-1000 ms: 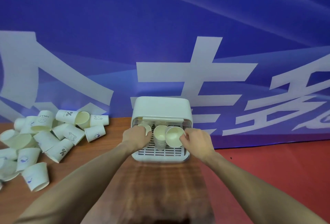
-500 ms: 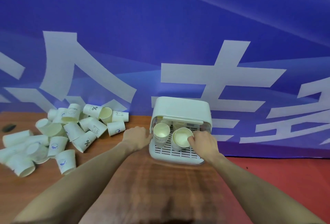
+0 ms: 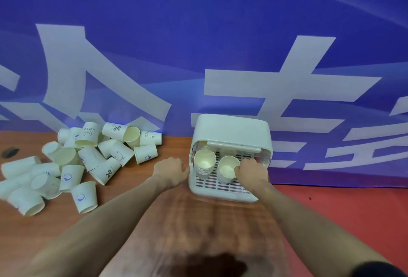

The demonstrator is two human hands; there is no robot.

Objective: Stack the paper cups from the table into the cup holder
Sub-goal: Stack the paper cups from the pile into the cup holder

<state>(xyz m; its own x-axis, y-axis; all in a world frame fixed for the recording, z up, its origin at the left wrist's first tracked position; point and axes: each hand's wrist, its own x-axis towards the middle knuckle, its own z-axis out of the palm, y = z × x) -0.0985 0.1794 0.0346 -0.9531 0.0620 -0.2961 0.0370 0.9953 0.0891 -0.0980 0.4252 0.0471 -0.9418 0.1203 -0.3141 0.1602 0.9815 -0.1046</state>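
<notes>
Fingers (image 3: 241,167) of the right hand (image 3: 252,172) curl over the rim of a cup (image 3: 227,169) inside the holder (image 3: 231,135), gripping it. This cup is plain cream, mouth up, on the slatted tray beside a nested stack (image 3: 204,163). White and box-shaped, the holder stands on the table (image 3: 132,188) against the banner (image 3: 198,45). Loose cups (image 3: 72,162) lie heaped at left; one reads "HELLO", others show "%". At the holder's left side, the left hand (image 3: 171,172) rests with knuckles bent; its finger state cannot be told.
</notes>
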